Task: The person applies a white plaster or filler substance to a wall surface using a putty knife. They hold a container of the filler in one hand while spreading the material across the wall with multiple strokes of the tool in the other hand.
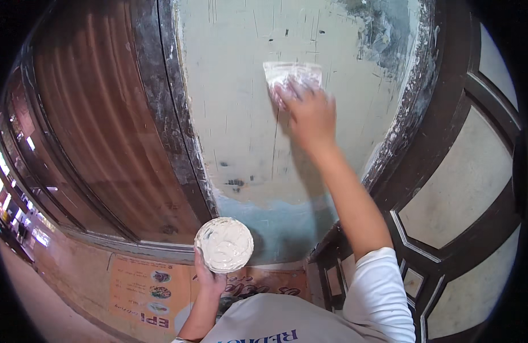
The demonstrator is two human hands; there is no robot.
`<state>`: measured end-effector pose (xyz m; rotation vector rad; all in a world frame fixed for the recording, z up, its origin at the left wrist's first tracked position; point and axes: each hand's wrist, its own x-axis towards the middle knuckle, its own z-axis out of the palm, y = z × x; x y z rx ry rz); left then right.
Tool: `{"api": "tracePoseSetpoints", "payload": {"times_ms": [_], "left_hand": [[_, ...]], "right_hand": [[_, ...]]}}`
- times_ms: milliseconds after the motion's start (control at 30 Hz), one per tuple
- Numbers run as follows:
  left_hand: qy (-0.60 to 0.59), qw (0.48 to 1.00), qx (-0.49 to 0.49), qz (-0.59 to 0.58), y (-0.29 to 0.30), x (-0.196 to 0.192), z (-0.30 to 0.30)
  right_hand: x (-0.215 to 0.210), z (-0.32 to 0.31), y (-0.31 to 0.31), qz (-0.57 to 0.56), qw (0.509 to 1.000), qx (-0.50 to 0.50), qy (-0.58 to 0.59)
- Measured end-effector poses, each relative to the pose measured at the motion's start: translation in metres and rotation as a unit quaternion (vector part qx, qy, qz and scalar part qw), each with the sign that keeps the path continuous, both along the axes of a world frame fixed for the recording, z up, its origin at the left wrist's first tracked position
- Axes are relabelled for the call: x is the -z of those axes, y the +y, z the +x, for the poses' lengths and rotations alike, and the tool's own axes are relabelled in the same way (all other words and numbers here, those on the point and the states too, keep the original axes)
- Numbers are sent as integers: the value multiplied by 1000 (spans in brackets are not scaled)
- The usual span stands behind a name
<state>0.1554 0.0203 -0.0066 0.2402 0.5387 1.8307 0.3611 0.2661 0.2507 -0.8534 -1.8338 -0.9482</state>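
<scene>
My right hand (301, 108) is stretched up to the wall panel (235, 126), its fingers closed on a flat, whitish scraper (292, 71) smeared with filler. The scraper's wide edge lies against the upper part of the panel; hand and tool are a little blurred. My left hand (210, 277) holds a round tub (225, 246) from beneath, low in front of the wall. Cream-white putty fills the tub, its surface swirled. Pale, coated plaster with dark scratches and spots covers most of the panel, and a bluish band shows along its bottom.
Dark wooden frames with putty smears border the panel. A brown curtain (87, 108) hangs behind glass on the left. At right stands a dark wooden door (447, 188) with pale panels. An orange printed banner (141, 286) lies on the floor below.
</scene>
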Motion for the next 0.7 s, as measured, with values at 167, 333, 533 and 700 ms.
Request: {"api": "tracePoseSetpoints", "payload": {"times_ms": [167, 333, 533, 700], "left_hand": [[5, 999, -31, -9, -6, 10, -5], [20, 998, -39, -47, -16, 5, -11], [45, 998, -27, -36, -3, -2, 0], [46, 998, 10, -41, 9, -7, 20]], "right_hand": [[267, 7, -29, -188, 976, 53, -92], [426, 50, -86, -473, 879, 39, -39], [396, 84, -71, -695, 548, -130, 447], [262, 60, -81, -553, 478, -376, 569]]}}
